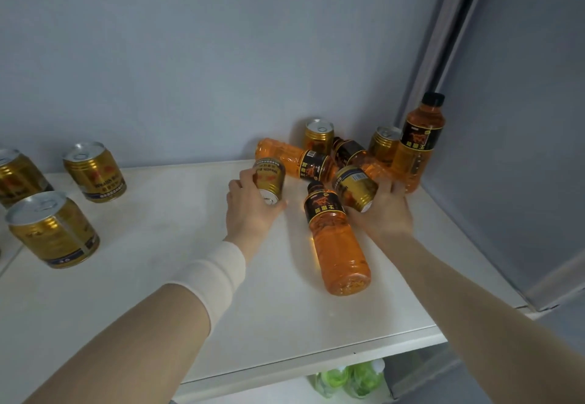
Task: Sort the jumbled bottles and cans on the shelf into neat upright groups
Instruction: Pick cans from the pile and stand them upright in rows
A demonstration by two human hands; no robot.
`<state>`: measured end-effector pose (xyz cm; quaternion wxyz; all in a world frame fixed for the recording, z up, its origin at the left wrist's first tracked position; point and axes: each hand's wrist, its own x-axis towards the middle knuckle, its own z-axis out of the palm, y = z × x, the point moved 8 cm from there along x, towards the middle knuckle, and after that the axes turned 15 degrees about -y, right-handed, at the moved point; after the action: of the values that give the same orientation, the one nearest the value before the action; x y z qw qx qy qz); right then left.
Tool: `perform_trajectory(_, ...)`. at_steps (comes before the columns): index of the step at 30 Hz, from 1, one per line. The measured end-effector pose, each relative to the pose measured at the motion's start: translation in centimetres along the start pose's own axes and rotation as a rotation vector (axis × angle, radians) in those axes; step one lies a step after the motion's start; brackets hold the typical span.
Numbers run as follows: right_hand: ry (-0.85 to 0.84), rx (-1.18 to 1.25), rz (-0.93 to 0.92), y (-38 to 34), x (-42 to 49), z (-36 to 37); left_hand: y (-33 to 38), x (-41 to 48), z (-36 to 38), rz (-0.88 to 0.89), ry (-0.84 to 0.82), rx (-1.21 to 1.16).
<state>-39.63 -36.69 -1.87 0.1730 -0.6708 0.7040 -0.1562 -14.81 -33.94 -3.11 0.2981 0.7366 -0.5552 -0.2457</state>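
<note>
Smooth white shelf (pixel 190 277); hands (both) gripping ribbed gold cans (pixel 269 180).

Single view, head-worn wide-angle camera. Position: above the front edge of the white shelf (pixel 158 245), close in. Facing: forward and down toward the shelf's rear right corner and the grey back wall (pixel 190 55). Both forearms enter from the bottom edge. Straight lines bow at margins.

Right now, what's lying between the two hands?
In the head view, an orange bottle lies on its side between the left hand and right hand, each holding a gold can.
</note>
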Motion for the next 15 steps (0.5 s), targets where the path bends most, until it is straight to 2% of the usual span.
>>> perform_trajectory(3,0.049,0.102,-0.024,0.3,0.0,0.1,-0.1,0.1,-0.6,0.043,0.052,-0.058)
perform_trajectory(9,0.085,0.327,-0.115,0.3,-0.2,-3.3,0.6,-0.9,-4.4,0.082,0.039,-0.039)
perform_trajectory(12,0.045,0.415,-0.194,-1.3,-0.3,-5.4,1.2,-1.8,-6.7,0.129,0.004,-0.006)
perform_trajectory(15,-0.082,0.367,-0.303,-4.7,-0.7,-6.8,1.1,-2.7,-8.5,0.135,-0.051,0.08)
